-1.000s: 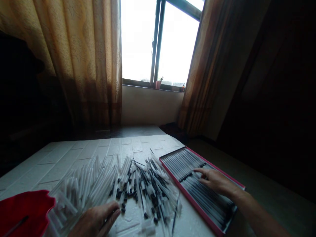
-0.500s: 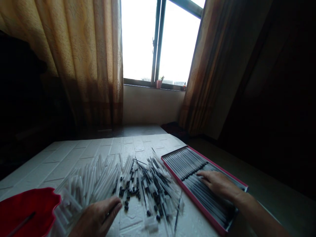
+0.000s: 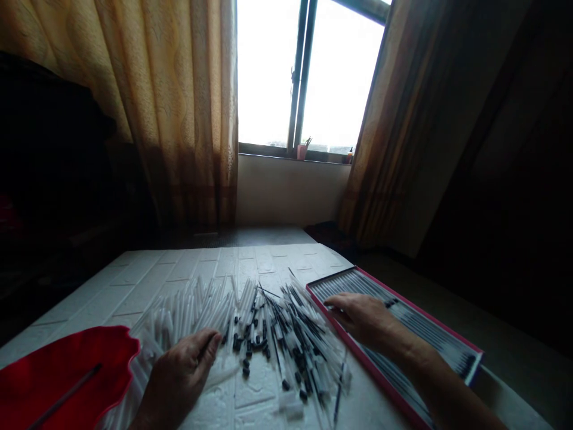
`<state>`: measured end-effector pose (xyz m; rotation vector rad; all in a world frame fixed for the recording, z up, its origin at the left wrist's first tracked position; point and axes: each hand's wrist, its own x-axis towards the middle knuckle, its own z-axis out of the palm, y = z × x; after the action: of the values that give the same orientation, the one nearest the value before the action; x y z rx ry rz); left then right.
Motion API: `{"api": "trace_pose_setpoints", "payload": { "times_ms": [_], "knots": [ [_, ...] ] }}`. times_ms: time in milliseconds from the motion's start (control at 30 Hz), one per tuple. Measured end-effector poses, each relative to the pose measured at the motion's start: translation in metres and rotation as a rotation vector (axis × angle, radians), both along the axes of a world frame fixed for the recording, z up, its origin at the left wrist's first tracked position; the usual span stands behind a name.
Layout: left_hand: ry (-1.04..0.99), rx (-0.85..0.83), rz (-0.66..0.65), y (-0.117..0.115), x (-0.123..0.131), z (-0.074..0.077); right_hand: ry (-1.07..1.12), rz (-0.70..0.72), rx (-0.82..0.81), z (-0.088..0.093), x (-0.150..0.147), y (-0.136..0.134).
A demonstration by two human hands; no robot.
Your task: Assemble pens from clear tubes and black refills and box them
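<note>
A heap of clear pen barrels [image 3: 188,313] lies on the white brick-patterned surface [image 3: 179,269], mixed on its right with thin black refills [image 3: 290,334] and small black caps [image 3: 250,346]. My left hand [image 3: 179,373] rests on the near edge of the barrels, fingers curled around a thin dark stick that looks like a refill. My right hand [image 3: 362,316] lies palm down over the left part of a red-rimmed tray [image 3: 447,337] packed with rows of pens, fingers spread toward the heap.
A red dish [image 3: 67,376] with one dark stick in it sits at the near left. Behind the surface are a low wall, a bright window [image 3: 308,71] and brown curtains [image 3: 170,101]. Dark furniture stands to the left and right.
My right hand has slid left across the tray toward the heap. My left hand has moved forward onto the barrels. The view has shifted, so everything sits further right.
</note>
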<state>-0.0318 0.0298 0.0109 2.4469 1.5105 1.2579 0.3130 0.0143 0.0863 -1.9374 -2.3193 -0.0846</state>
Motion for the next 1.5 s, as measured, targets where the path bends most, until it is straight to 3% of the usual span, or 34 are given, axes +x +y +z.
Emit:
{"api": "trace_pose_setpoints", "payload": {
  "times_ms": [200,400,633,800,1033,1233,1367,1500],
  "knots": [
    [-0.050,0.056,0.081,0.007,-0.006,-0.001,0.034,0.106,-0.001,-0.003,-0.074,0.025],
    [-0.052,0.083,0.096,0.009,-0.007,-0.002,0.022,0.024,-0.071,-0.026,-0.108,0.057],
    [-0.036,0.088,0.079,0.008,-0.004,-0.003,0.100,-0.052,-0.144,-0.043,-0.119,0.067],
    [-0.030,0.084,0.064,0.006,-0.002,-0.002,0.306,-0.073,-0.183,-0.050,-0.115,0.071],
    [-0.017,0.065,0.030,0.003,0.002,-0.004,0.829,0.060,-0.322,-0.051,-0.106,0.069],
    [0.002,0.033,-0.013,-0.007,0.007,0.000,1.211,0.203,-0.455,-0.053,-0.119,0.060],
    [0.024,-0.014,-0.076,-0.014,0.012,0.002,1.320,0.299,-0.503,-0.053,-0.135,0.053],
    [0.033,0.003,-0.085,-0.015,0.015,-0.002,1.294,0.357,-0.507,-0.055,-0.144,0.049]
  ]
}}
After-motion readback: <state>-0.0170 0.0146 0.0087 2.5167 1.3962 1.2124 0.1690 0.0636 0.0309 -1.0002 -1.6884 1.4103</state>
